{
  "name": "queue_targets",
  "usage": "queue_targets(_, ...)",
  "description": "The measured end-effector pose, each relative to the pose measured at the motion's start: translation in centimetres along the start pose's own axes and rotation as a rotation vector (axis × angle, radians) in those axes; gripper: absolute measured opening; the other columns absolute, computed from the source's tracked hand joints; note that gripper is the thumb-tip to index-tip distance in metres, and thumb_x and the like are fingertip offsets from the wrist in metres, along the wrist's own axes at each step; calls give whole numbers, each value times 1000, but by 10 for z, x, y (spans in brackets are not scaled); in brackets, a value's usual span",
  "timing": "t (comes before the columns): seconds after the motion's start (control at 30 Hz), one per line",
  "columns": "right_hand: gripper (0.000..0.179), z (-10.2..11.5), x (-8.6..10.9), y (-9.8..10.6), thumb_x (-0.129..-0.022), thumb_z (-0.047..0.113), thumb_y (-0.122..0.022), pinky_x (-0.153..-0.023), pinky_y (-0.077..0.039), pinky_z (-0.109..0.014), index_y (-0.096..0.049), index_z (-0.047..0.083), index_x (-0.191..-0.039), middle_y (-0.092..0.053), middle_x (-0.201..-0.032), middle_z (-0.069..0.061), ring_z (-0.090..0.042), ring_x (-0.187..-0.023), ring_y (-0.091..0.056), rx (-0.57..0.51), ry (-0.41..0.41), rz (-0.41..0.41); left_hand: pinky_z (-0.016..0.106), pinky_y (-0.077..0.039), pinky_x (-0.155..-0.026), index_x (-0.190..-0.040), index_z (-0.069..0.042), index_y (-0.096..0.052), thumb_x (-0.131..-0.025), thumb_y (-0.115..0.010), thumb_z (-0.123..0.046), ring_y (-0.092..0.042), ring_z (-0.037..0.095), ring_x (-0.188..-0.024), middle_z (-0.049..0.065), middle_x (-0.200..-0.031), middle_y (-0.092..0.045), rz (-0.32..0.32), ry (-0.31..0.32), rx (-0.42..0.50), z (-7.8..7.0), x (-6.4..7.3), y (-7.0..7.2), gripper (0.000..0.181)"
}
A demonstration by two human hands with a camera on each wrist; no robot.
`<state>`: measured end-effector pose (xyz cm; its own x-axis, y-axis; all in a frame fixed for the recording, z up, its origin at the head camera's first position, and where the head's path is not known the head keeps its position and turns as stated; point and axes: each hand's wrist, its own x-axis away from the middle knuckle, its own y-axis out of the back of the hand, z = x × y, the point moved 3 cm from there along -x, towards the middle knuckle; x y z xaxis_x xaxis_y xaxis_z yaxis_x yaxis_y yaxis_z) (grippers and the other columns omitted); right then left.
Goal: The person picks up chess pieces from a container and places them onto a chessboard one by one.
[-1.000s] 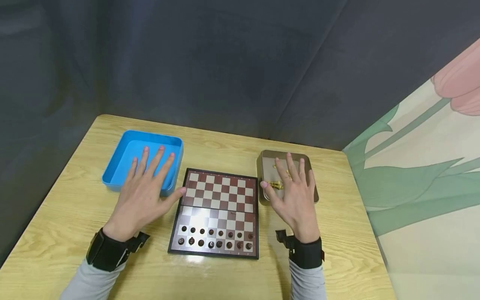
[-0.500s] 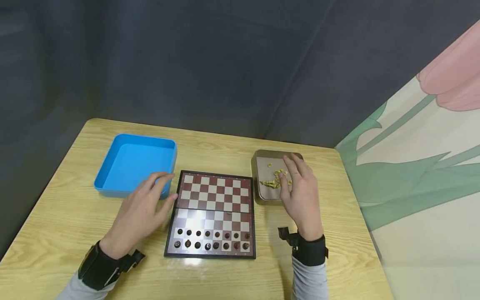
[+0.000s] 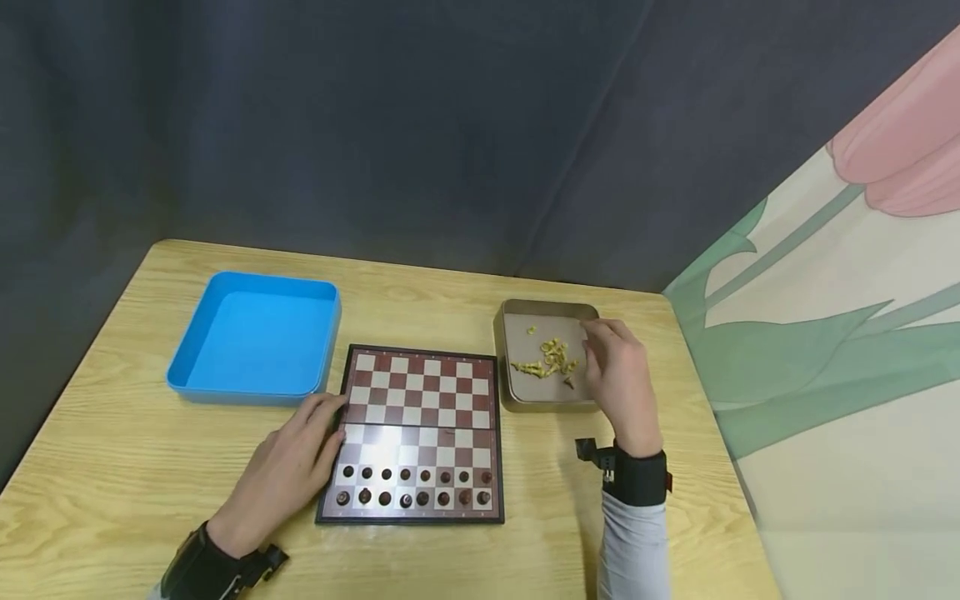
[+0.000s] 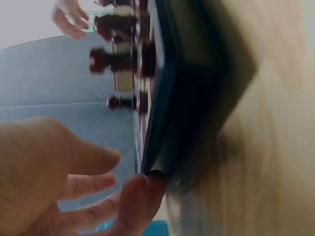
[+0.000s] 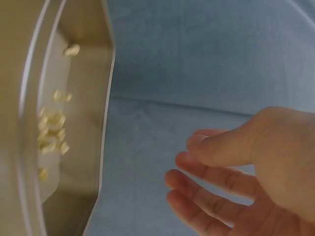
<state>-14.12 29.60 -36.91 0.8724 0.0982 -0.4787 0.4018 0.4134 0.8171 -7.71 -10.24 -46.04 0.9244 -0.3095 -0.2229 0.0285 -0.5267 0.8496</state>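
My left hand [image 3: 279,471] rests its fingers against the left edge of a folding chessboard [image 3: 408,398]. In the left wrist view a fingertip [image 4: 140,194] meets the board's side, while the thumb stays apart from it. Two rows of dark chess pieces [image 3: 406,500] stand upright along the near side of the board. At the right, my right hand [image 3: 621,379] hovers over the right side of a metal tin [image 3: 504,379], fingers loosely bent. Nothing shows between those fingers in the right wrist view. Gold chess pieces [image 3: 553,357] lie in a loose heap inside the tin.
A shallow blue tray [image 3: 251,396] with nothing in it sits at the back left of the wooden table [image 3: 420,562]. Behind the table hangs a dark curtain [image 3: 375,142]. A flower-patterned cloth [image 3: 810,350] hangs along the right side.
Both hands were spread over the tray and tin. My left hand has come down and back to the board's left edge. My right hand has drawn its fingers together and shifted right.
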Motion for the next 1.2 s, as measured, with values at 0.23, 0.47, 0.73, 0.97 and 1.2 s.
queue_targets(0.23, 22, -20, 0, -13, -77, -2, -61, -61, -48, -31, -62, 4, -98, -56, -93, -7, -18, -77, -53, -1, -47, 82, 45, -47, -77, -127, -13, -40, -83, -58, -17, -47, 22, -101, 5, -118, -39, 43, 106, 126, 6, 3, -10, 47)
queue_targets(0.47, 21, -37, 7, -37, -74, -7, -60, -54, -48, -30, -63, 1, -94, -58, -90, -10, -19, -72, -53, -5, -83, 178, 28, -49, -64, -129, -8, -35, -82, -59, -12, -51, 12, -77, 4, -109, -49, 35, 144, 248, 16, 5, -18, 53)
queue_targets(0.73, 21, -49, 15, -46, -71, -8, -61, -48, -50, -29, -64, 0, -90, -61, -85, -13, -21, -68, -59, 48, -168, 258, 21, -45, -46, -123, -7, -42, -83, -58, -15, -51, 6, -60, 2, -95, -53, 86, 221, 412, 23, 3, -23, 44)
queue_targets(0.97, 16, -56, 16, -54, -70, -8, -63, -47, -51, -26, -66, 1, -84, -62, -80, -12, -19, -66, -60, 52, -189, 271, 22, -48, -49, -122, -7, -44, -84, -57, -17, -55, 7, -64, 1, -93, -53, 124, 277, 470, 26, 2, -23, 41)
queue_targets(1.2, 16, -60, 17, -62, -71, -9, -60, -46, -50, -26, -65, 2, -81, -60, -78, -11, -19, -65, -58, 62, -223, 264, 23, -47, -48, -121, -6, -45, -84, -57, -18, -55, 8, -63, 1, -92, -53, 120, 277, 483, 29, 4, -25, 41)
